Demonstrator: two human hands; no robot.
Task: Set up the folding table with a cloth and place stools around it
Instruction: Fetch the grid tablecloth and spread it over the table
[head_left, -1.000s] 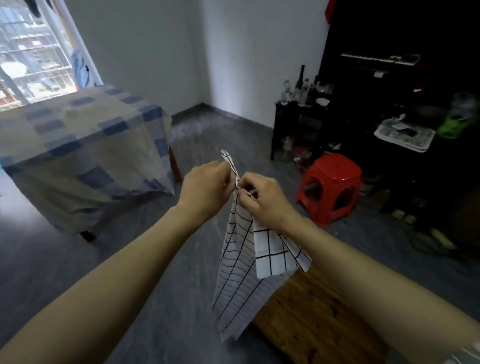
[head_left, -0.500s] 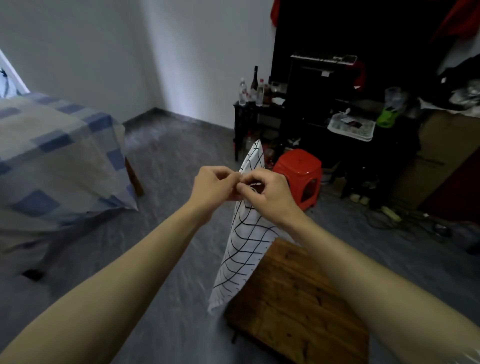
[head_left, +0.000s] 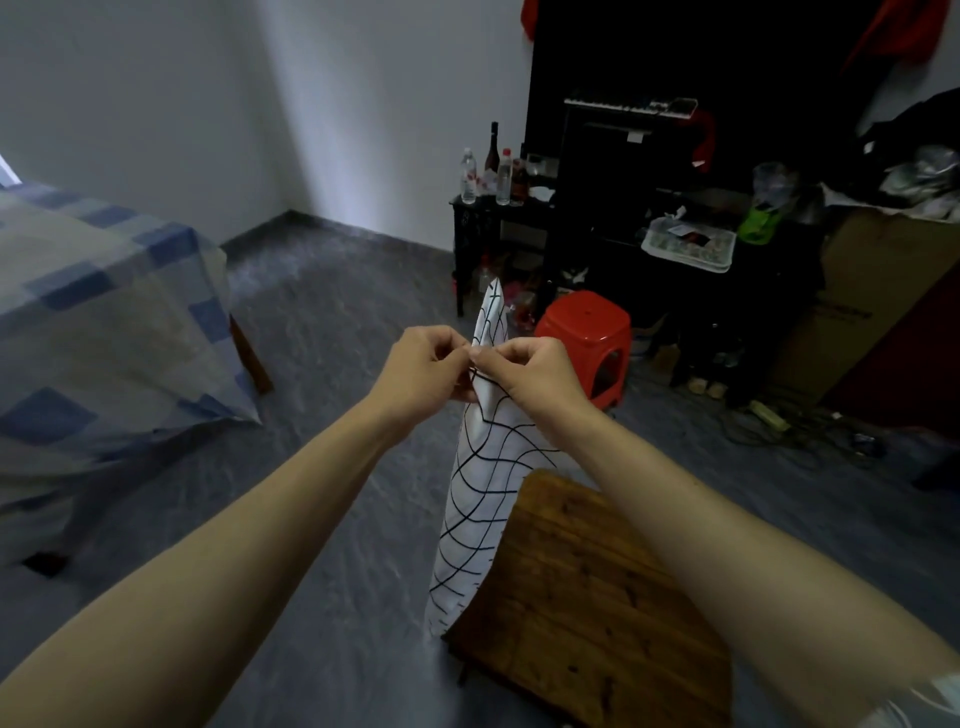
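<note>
The left hand (head_left: 421, 371) and right hand (head_left: 540, 374) both pinch the top of the cloth (head_left: 478, 499), which hangs straight down by the left edge of the surface (head_left: 587, 587) (nearer the right hand).

White walls (head_left: 156, 104) meet in a corner at 11 o'clock above a grey floor (head_left: 322, 322). A blue-checked sheet (head_left: 104, 312) covers furniture at 9 o'clock. At 1 o'clock a black stand (head_left: 480, 228) carries bottles (head_left: 467, 174), with a keyboard (head_left: 631, 102) beyond. A cardboard box (head_left: 852, 291) sits at 3 o'clock.

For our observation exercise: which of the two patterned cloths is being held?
The white black-gridded cloth, pinched by left hand and right hand; the blue-checked cloth drapes furniture.
</note>
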